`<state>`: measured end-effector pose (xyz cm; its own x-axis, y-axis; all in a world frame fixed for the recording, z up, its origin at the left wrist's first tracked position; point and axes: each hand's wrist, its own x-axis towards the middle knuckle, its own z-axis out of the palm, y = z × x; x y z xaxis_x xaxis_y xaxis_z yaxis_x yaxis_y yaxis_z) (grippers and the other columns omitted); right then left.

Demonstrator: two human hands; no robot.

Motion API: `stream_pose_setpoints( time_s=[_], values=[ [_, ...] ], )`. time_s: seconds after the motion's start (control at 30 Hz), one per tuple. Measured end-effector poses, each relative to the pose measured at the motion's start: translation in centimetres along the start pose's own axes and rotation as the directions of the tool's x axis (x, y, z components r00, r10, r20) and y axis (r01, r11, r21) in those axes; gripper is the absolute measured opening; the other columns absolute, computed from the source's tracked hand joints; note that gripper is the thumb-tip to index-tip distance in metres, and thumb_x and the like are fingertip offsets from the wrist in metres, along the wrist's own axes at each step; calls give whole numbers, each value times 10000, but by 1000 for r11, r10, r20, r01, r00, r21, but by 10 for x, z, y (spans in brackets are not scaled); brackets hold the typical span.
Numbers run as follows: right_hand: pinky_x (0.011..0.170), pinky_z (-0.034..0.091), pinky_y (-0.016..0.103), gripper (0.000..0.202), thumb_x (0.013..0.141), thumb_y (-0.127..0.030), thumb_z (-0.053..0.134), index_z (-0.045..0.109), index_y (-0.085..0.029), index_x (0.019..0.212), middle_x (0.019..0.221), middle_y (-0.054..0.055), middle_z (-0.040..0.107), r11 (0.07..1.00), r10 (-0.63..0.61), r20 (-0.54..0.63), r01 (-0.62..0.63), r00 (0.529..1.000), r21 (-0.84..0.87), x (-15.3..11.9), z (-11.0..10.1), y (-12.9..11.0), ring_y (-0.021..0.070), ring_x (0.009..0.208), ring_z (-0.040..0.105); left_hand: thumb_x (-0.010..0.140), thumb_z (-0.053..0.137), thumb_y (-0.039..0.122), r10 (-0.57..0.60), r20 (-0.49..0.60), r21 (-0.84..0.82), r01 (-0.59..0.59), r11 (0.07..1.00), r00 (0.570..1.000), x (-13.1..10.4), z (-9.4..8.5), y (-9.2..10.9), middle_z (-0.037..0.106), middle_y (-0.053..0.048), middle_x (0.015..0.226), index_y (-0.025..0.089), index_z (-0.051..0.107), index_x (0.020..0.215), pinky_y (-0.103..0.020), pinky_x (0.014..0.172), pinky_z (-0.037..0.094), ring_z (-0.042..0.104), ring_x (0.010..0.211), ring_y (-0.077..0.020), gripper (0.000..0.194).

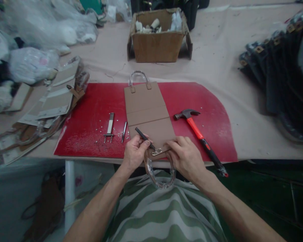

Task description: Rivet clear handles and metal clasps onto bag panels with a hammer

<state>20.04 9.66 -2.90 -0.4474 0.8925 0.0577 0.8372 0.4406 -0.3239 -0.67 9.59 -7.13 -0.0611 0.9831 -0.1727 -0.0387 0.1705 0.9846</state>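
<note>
A tan handbag panel (146,99) with plastic-wrapped handles at both ends lies on a red mat (91,101). My left hand (136,151) is closed around a dark pen-like marker (142,134), its lower tip close to a small metal plate (157,152) on the panel's near part. My right hand (185,156) is at the panel's near right edge, fingers bent and pinched beside the metal plate; what they grip is hidden. The near handle (160,184) hangs over the table edge between my wrists.
A claw hammer (197,129) lies right of the panel, its grip past the table edge. To the left are a pronged metal tool (110,127) and a metal rod (124,131). Cardboard box (156,47) behind; stacked tan panels (58,94) left; dark pieces (275,74) right.
</note>
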Motion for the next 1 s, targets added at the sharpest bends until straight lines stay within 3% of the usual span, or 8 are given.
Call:
stream_pose_setpoints(
  time_s=[0.23,0.37,0.5,0.67,0.73,0.8,0.9,1.0],
  values=[
    [721,356,355,113,907,-159,502,598,-145,965,939,108,560,807,-510,325,574,796,-140,29,-6,13,231,832,444,843,626,313,20,-40,12,-20,1000,999,-1,2,0,736,-72,888,144,583,1014,-260,731,567,702,801,-160,245],
    [744,374,356,151,952,-255,499,620,-169,924,933,81,581,747,-635,296,665,714,-1,27,-12,31,210,817,437,840,629,323,43,-57,3,-43,999,997,-1,1,-4,735,-72,880,143,588,1020,-263,732,576,705,807,-162,258],
    [818,422,354,199,965,-162,443,629,-177,895,1021,80,624,726,-684,199,679,701,103,17,-8,42,194,869,476,835,634,332,48,-52,-9,-49,999,997,-2,0,-5,736,-76,884,144,588,1019,-274,731,584,708,799,-165,267],
    [852,481,395,280,941,-142,436,602,-134,1166,1221,152,605,863,-501,-11,500,865,69,-5,9,33,236,994,542,819,647,333,44,-61,-22,-45,999,997,-2,1,-4,737,-73,868,140,593,1008,-280,729,588,712,795,-170,275],
    [902,479,429,301,924,-142,433,610,-146,1167,1182,155,630,947,-251,-196,282,948,154,-20,14,23,248,1016,572,816,647,327,36,-66,-28,-38,999,997,-3,2,-2,737,-71,870,141,595,1005,-279,734,585,712,801,-170,270],
    [889,496,437,218,916,-205,468,653,-175,1027,1024,126,681,914,153,-281,-27,948,405,-39,19,12,245,948,619,816,644,318,21,-60,-41,-23,999,998,-2,2,-1,736,-66,864,142,593,1003,-277,735,580,711,795,-167,261],
    [735,545,401,177,849,-360,603,655,-194,882,870,88,706,362,651,80,-401,755,841,-62,25,-3,231,783,666,813,643,306,-10,-37,-52,8,999,999,-2,1,2,733,-61,849,140,590,992,-267,719,575,709,770,-159,250],
    [713,549,380,251,757,-398,680,679,-189,895,942,104,727,-293,592,467,-365,657,884,-68,31,-14,245,842,685,796,659,312,-36,-24,-51,34,998,999,-3,-1,6,731,-59,828,135,594,979,-259,690,571,708,741,-156,263]
  ],
)
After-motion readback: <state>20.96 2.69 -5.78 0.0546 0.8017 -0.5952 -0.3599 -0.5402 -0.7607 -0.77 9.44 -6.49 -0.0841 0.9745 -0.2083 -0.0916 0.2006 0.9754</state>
